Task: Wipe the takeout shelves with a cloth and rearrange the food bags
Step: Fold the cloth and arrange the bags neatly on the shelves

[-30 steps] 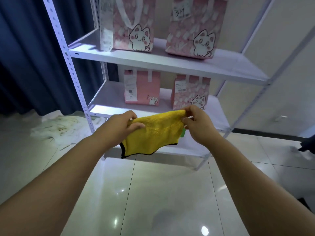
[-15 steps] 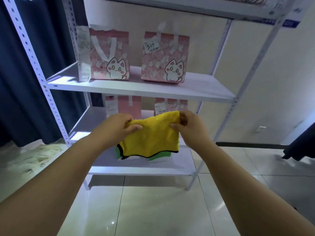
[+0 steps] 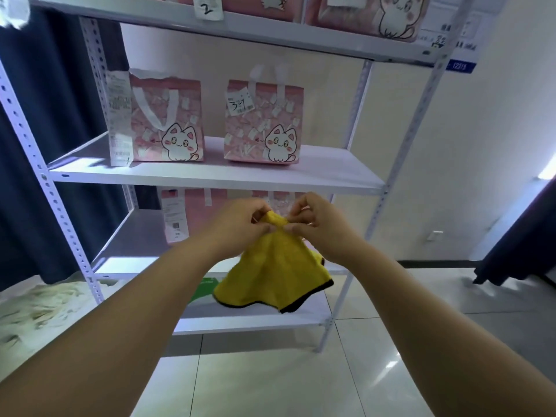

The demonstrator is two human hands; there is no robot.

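A yellow cloth point(image 3: 270, 272) with a black hem hangs in front of the white metal shelving. My left hand point(image 3: 240, 227) and my right hand point(image 3: 319, 227) pinch its top edge together, almost touching. On the middle shelf point(image 3: 210, 176) stand two pink cat-print food bags: the left bag point(image 3: 167, 118) with a long receipt, the right bag point(image 3: 264, 121) tagged "34". More pink bags sit on the top shelf point(image 3: 365, 13). Another pink bag point(image 3: 192, 215) on the shelf below is partly hidden by my hands.
A dark blue curtain point(image 3: 45, 145) hangs left of the rack, with crumpled white sheeting point(image 3: 39, 308) on the floor. The bottom shelf point(image 3: 255, 322) holds a green item point(image 3: 204, 288). Glossy floor tiles lie in front. A dark object point(image 3: 517, 245) stands at the right wall.
My hands have come together, bunching the spread cloth's top edge into one point. The view has tilted up, and the top shelf is now in sight.
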